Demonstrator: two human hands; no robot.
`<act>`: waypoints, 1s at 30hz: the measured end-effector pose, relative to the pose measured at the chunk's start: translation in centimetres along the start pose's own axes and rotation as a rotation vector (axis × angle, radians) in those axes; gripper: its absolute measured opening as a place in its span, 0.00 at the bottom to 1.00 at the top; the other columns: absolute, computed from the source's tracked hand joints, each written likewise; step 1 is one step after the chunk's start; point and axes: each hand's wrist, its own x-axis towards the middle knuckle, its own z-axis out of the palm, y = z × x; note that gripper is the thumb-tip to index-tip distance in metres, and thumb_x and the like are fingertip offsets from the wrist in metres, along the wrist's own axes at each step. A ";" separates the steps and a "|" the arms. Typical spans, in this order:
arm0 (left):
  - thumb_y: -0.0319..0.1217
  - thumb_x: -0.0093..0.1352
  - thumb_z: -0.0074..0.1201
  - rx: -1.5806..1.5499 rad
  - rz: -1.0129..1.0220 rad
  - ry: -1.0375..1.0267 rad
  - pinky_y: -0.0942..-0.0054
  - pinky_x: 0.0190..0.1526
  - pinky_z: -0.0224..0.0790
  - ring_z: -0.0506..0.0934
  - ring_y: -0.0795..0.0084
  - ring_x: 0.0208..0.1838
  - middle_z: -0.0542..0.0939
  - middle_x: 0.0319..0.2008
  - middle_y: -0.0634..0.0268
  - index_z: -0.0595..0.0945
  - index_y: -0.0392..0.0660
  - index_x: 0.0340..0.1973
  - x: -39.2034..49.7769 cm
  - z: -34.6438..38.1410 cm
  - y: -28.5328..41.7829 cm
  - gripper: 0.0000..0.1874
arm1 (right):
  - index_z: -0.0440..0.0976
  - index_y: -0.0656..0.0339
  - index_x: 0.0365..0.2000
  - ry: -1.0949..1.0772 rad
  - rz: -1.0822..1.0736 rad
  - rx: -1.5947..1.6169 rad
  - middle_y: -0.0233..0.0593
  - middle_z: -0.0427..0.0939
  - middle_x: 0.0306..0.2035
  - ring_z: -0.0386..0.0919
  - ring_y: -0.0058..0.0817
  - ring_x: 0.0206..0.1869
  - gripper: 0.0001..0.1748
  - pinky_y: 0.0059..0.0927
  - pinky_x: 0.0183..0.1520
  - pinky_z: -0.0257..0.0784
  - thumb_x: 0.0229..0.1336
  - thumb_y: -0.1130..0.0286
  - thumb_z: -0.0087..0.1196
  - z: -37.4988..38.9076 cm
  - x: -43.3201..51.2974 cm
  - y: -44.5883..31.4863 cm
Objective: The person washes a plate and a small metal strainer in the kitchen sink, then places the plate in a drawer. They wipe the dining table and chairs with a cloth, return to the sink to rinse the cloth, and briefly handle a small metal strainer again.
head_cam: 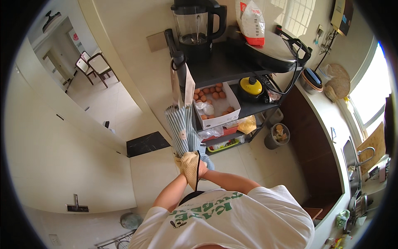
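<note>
Both my arms reach forward and meet at a beige textured cloth (pixel 188 163) with a black edge. The cloth covers most of my left hand, leaving the wrist (pixel 182 178) and forearm bare. My right hand (pixel 202 169) is against the cloth's right side, its fingers partly hidden. Just beyond them hangs a blue-and-white striped apron (pixel 178 127), which bears a small patch. Its pale straps (pixel 189 85) loop over the dark upright of a black shelf rack (pixel 214 70). Lower folds of the striped fabric show beside my right hand.
On the rack stand a blender (pixel 192 26), an electric griddle (pixel 272 51), a carton of eggs (pixel 222 116) and a yellow-lidded pot (pixel 251 86). A waste bin (pixel 276 137) is on the floor. The counter (pixel 332 124) curves along the right; a door (pixel 68 133) is at left.
</note>
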 end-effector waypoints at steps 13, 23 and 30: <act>0.42 0.73 0.42 0.026 -0.038 -0.008 0.60 0.52 0.67 0.75 0.63 0.55 0.74 0.58 0.63 0.67 0.48 0.62 -0.1 -1.3 0.2 0.23 | 0.75 0.49 0.50 -0.198 0.265 0.520 0.42 0.77 0.51 0.74 0.38 0.54 0.25 0.36 0.57 0.68 0.51 0.55 0.53 -0.3 2.4 -0.3; 0.38 0.74 0.42 -0.069 0.154 0.124 0.66 0.53 0.67 0.75 0.68 0.55 0.74 0.57 0.63 0.70 0.46 0.60 0.9 -5.7 -2.5 0.21 | 0.76 0.49 0.49 -0.139 0.426 0.501 0.42 0.78 0.50 0.75 0.39 0.52 0.22 0.36 0.55 0.69 0.53 0.57 0.52 -0.3 2.3 3.0; 0.39 0.72 0.45 -0.128 0.100 0.503 0.66 0.42 0.71 0.78 0.68 0.47 0.79 0.49 0.65 0.74 0.50 0.56 -6.8 -5.0 -2.8 0.18 | 0.77 0.49 0.49 -0.464 0.693 0.412 0.41 0.78 0.49 0.76 0.40 0.51 0.20 0.36 0.54 0.71 0.55 0.59 0.52 2.5 -6.7 12.1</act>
